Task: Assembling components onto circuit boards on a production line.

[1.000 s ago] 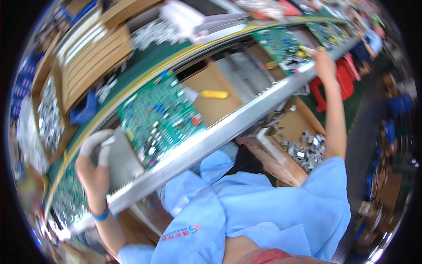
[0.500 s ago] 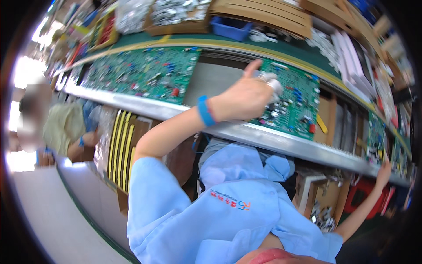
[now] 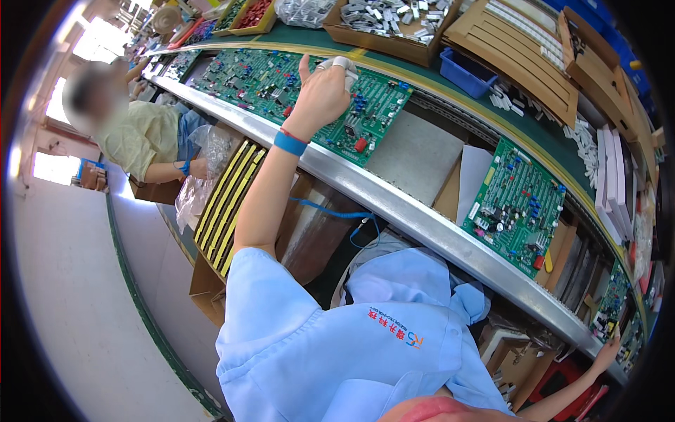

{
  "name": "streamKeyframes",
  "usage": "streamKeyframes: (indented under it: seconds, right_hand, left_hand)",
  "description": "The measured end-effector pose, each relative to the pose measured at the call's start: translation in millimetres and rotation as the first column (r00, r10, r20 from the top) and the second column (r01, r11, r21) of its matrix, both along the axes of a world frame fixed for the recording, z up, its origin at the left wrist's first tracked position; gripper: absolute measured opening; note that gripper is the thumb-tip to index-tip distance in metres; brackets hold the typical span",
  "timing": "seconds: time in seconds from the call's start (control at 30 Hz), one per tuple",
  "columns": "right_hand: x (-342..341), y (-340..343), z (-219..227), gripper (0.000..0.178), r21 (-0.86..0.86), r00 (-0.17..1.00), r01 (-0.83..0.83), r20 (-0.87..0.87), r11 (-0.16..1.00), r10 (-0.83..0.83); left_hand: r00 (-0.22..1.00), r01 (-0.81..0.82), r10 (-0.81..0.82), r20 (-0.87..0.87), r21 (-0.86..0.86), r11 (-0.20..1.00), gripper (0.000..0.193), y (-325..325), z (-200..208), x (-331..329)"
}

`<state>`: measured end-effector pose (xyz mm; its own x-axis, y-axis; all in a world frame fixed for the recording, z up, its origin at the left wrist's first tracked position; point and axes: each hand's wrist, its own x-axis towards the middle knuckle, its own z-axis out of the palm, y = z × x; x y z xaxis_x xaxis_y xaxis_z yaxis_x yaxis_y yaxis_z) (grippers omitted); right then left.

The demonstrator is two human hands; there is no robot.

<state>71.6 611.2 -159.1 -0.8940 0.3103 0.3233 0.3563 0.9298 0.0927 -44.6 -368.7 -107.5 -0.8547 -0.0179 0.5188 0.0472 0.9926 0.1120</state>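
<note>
My left hand [image 3: 322, 98], a blue band at its wrist, is over a green circuit board [image 3: 365, 116] crowded with components. White covers show on its curled fingertips, and the thumb sticks up apart from them. Whatever those fingers may hold is hidden. Across a gap to the right lies a second circuit board [image 3: 517, 204], with a red part at its near corner. At the far right, my right hand [image 3: 606, 354] has its fingers closed at the near edge of another circuit board [image 3: 613, 299]; it looks small there.
A metal rail [image 3: 394, 200] runs along the near side of the boards. Beyond are a carton of silvery parts [image 3: 415, 46], a blue bin [image 3: 467, 72] and loose white pieces. On the left, a co-worker [image 3: 144, 137] sits beside a box with yellow-edged slats [image 3: 228, 211].
The view has turned, shifting the scene. My left hand has moved left from the board beside the yellow piece to the neighbouring board. My right hand stays by the far-right boards.
</note>
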Motion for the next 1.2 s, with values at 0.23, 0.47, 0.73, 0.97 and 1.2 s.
streamKeyframes:
  seconds: [0.23, 0.47, 0.73, 0.97, 1.2]
  right_hand:
    - [-6.8, -59.0, 22.0, 0.039, 0.000, 0.972, 0.155, 0.178, 0.988, -0.152]
    - [-12.7, -86.4, 41.3, 0.043, -0.036, 0.944, 0.243, 0.239, 0.969, -0.227]
    - [-13.5, 5.2, 1.2, 0.052, -0.046, 0.977, 0.150, 0.159, 0.988, -0.141]
    - [-26.8, -62.5, 21.9, 0.042, -0.046, 0.988, 0.049, 0.149, 0.998, -0.042]
    - [-33.0, -208.8, 84.6, 0.029, 0.045, 0.985, 0.082, 0.147, 0.996, -0.088]
  left_hand:
    - [0.975, 0.002, -0.016, 0.223, 0.066, 0.998, 0.023, -20.3, -21.8, -2.9]
    - [0.972, -0.145, 0.155, 0.176, -0.066, 0.987, 0.026, -68.6, -3.5, -19.1]
    - [0.841, -0.390, 0.355, 0.408, 0.003, 0.921, 0.032, -156.5, -18.3, -45.7]
    - [0.872, -0.320, 0.281, 0.400, 0.033, 0.947, 0.033, -165.4, -12.8, -30.6]
    - [0.735, -0.605, 0.574, 0.361, -0.030, 0.795, 0.035, -256.2, 1.1, -49.7]
